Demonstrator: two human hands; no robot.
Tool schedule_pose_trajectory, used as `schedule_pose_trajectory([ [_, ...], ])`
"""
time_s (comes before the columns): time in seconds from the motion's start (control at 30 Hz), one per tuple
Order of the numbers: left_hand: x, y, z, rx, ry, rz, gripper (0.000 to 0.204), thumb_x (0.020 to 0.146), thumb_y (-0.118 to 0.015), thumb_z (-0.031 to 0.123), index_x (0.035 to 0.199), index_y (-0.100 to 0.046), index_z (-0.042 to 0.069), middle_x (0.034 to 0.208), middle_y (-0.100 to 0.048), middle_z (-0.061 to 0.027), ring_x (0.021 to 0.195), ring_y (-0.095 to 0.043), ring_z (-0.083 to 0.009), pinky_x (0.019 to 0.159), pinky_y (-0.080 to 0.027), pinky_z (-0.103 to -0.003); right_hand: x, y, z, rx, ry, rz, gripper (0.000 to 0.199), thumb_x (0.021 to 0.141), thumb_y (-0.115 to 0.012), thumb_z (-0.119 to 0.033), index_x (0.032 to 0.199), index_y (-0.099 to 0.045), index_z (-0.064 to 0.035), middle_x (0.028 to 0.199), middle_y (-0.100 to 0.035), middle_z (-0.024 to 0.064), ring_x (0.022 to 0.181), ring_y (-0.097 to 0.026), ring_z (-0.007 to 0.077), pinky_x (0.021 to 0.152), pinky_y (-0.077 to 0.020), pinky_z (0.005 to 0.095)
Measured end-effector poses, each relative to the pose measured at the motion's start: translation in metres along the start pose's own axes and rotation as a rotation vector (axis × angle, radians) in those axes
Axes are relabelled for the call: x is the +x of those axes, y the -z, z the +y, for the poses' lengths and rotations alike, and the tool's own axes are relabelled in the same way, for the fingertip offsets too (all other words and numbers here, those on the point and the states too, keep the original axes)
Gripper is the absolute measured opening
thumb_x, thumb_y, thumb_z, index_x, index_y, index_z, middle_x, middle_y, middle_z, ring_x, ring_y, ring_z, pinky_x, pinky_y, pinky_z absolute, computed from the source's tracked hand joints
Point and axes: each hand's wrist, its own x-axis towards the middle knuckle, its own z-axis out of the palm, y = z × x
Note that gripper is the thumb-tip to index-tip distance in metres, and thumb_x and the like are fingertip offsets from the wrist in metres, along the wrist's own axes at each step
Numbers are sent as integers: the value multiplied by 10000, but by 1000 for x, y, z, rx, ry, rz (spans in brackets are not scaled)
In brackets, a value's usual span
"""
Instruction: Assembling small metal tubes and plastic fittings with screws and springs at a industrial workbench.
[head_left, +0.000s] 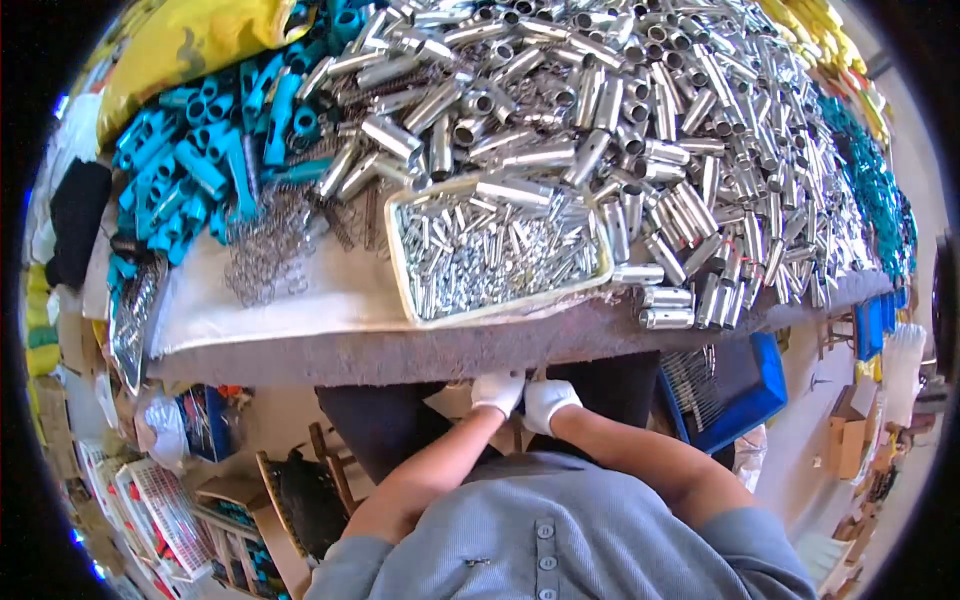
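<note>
My left hand (498, 391) and my right hand (548, 402), both in white gloves, are close together in my lap, just below the table's front edge. Their fingers are mostly hidden at that edge, so what they hold, if anything, does not show. On the table above them stands a pale rectangular tray (404, 290) full of small shiny metal pins. A metal tube lies across its far rim. Behind it and to its right spreads a big heap of chromed metal tubes (600, 100), several of them lying by the tray's right corner.
Teal plastic parts (205, 165) and loose springs (270, 250) lie on the left of the table (230, 318), below a yellow sack (190, 55). A blue bin (745, 385) holding metal rods stands at my right knee. A wooden chair (275, 500) is at my left.
</note>
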Motion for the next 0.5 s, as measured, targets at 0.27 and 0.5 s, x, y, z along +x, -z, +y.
schedule_pose_trajectory([
  [0.27, 26, -25, -38, 192, -76, -90, 432, 910, -389, 304, 1234, -541, 62, 1295, -505, -195, 1222, -439, -348, 1023, -328, -413, 17, -1, 2, 40, 70, 22, 322, 778, -576, -253, 1017, -682, -65, 1076, -645, 181, 1002, -627, 310, 844, -497, 391],
  [0.5, 37, -22, -29, 255, -61, -156, 393, 914, -400, 228, 1211, -551, 19, 1271, -519, -215, 1200, -469, -351, 1027, -340, -407, 41, -27, 14, 71, 63, 156, 288, 772, -571, -267, 927, -709, -67, 1000, -667, 181, 942, -641, 326, 807, -504, 413],
])
